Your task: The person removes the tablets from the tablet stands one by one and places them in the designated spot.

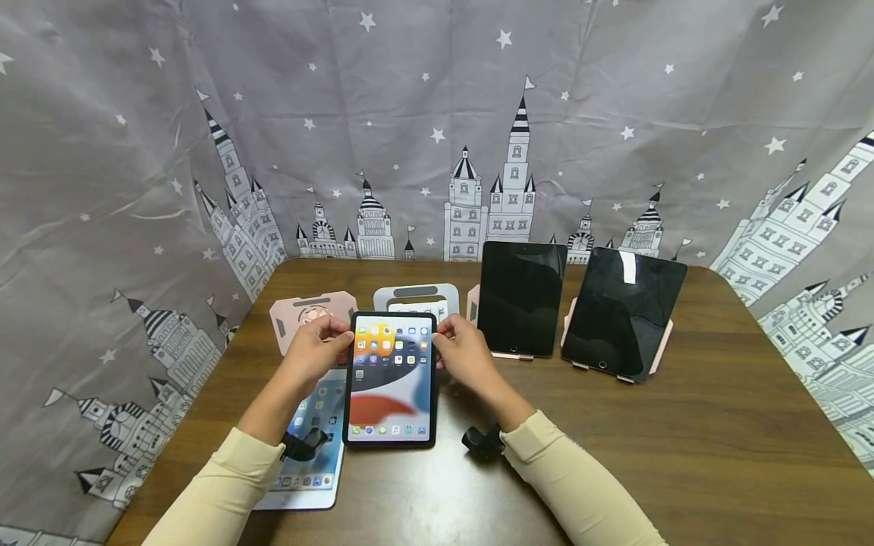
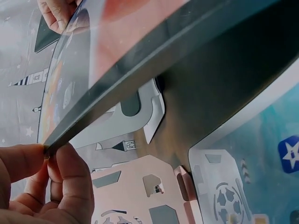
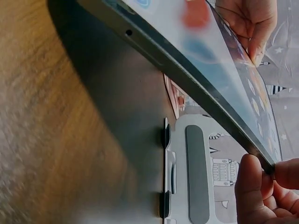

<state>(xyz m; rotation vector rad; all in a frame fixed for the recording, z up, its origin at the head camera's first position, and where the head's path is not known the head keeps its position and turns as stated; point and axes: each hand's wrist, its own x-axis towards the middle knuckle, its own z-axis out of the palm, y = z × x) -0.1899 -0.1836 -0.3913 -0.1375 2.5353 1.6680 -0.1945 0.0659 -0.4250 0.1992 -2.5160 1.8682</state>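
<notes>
Both hands pinch a lit tablet [image 1: 391, 379] with a dark frame, one at each side edge near its top. In the head view the left hand [image 1: 317, 349] is at its left edge and the right hand [image 1: 466, 350] at its right edge. The wrist views show thumb and fingers pinching the rim, with the tablet raised over the table. Behind it stands a silver tablet stand [image 1: 416, 292], partly covered by the tablet. A pink stand [image 1: 287, 322] is just beyond the left hand. Under the left forearm lies a white tablet [image 1: 321, 493], its screen lit.
Two dark-screened tablets lean on pink stands at the right: one upright tablet [image 1: 522, 299] and one tilted tablet [image 1: 623, 315]. The wooden table [image 1: 724, 425] reaches back to a grey curtain [image 1: 423, 68] printed with castles and stars.
</notes>
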